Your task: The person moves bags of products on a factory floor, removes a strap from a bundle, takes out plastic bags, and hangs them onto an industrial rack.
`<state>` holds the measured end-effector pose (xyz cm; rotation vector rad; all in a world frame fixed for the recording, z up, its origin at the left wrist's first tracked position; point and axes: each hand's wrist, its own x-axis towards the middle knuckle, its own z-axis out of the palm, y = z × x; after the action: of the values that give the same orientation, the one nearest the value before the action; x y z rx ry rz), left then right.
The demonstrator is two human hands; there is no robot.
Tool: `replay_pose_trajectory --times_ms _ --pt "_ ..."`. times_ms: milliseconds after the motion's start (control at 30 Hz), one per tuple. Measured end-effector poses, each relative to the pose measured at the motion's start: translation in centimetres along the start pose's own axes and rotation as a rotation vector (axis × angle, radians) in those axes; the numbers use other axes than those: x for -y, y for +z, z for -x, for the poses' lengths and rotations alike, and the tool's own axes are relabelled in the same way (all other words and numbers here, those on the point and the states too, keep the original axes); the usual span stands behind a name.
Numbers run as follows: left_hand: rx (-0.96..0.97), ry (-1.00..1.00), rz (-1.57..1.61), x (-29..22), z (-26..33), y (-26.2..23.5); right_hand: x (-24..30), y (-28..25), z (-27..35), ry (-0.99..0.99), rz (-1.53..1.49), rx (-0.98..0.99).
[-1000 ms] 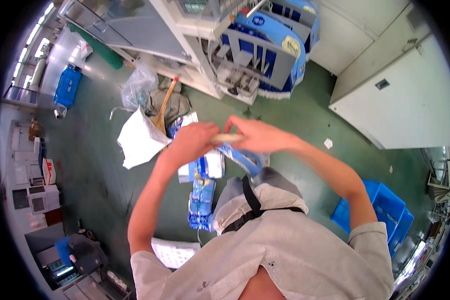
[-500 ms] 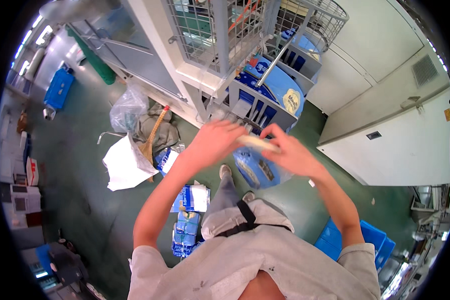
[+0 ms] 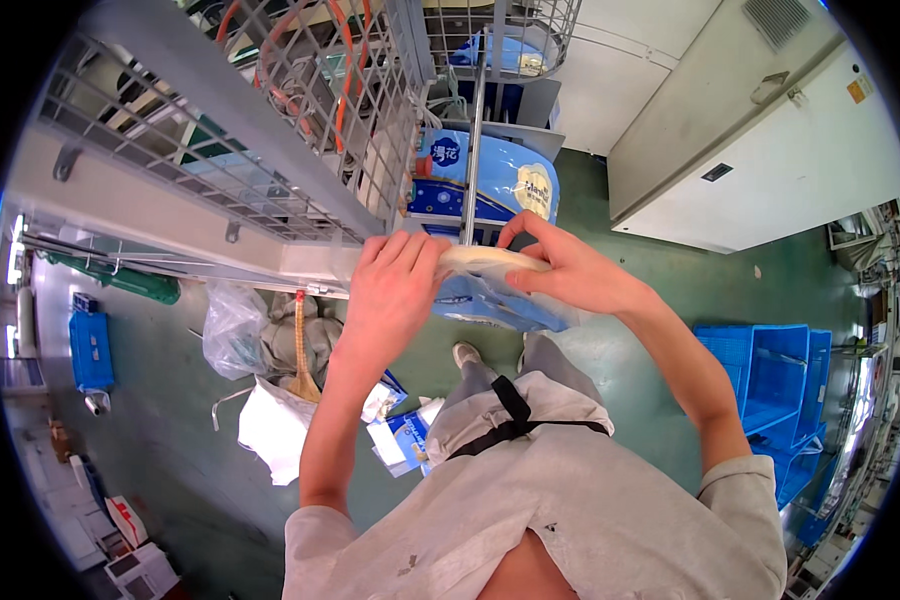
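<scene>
In front of my waist, both hands hold a cream-coloured curved band (image 3: 485,257) that looks like the edge of a roll; its exact kind is unclear. My left hand (image 3: 398,275) has its fingers closed over the band's left end. At the other end, my right hand (image 3: 567,268) pinches it between thumb and bent fingers. Blue printed plastic film (image 3: 505,300) hangs just below the band, between my hands. Directly beyond them, a metal bar (image 3: 471,150) crosses a large roll of blue printed film (image 3: 505,165) on the machine.
Metal mesh guards (image 3: 300,120) rise close at the far left. A white cabinet (image 3: 760,170) stands at the right, above stacked blue crates (image 3: 770,375). On the floor at the left lie a clear plastic bag (image 3: 232,335), a brush (image 3: 303,370), a white sheet (image 3: 273,425) and blue packaging (image 3: 407,440).
My view has shifted, with the mesh guards and machine now closer. The band has come nearly level between my hands, and the blue film shows less of its printed face.
</scene>
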<state>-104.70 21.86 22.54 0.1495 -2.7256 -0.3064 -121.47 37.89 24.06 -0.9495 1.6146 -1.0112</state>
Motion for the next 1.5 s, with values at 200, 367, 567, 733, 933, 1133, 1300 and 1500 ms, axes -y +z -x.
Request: replay_pose_trajectory --times_ms 200,367,567,733,933,1133,1300,1500 --pt "0.052 -0.063 -0.047 0.5 -0.5 -0.4 0.5 -0.8 -1.8 0.041 0.075 0.075" --pt "0.068 -0.075 -0.081 0.7 0.1 0.1 0.1 -0.8 -2.5 0.048 0.085 0.123" --pt "0.016 -0.096 -0.16 0.1 0.0 -0.1 -0.1 -1.1 -3.0 -0.009 0.036 0.18" --pt "-0.003 -0.126 -0.186 -0.4 -0.6 -0.1 -0.5 -1.3 -3.8 0.007 -0.014 0.192" --pt "0.051 -0.092 -0.162 -0.2 -1.1 1.1 0.1 -1.3 -3.7 0.0 0.113 0.172" --pt "0.053 -0.1 -0.099 0.0 -0.7 1.0 1.5 -0.7 -3.2 -0.076 0.408 0.123" --pt "0.035 -0.087 -0.035 0.2 -1.4 0.3 1.4 -0.8 -3.3 -0.119 0.456 0.092" --pt "0.085 -0.013 -0.133 0.9 -1.4 1.6 -0.1 -0.7 -3.6 -0.248 0.578 0.046"
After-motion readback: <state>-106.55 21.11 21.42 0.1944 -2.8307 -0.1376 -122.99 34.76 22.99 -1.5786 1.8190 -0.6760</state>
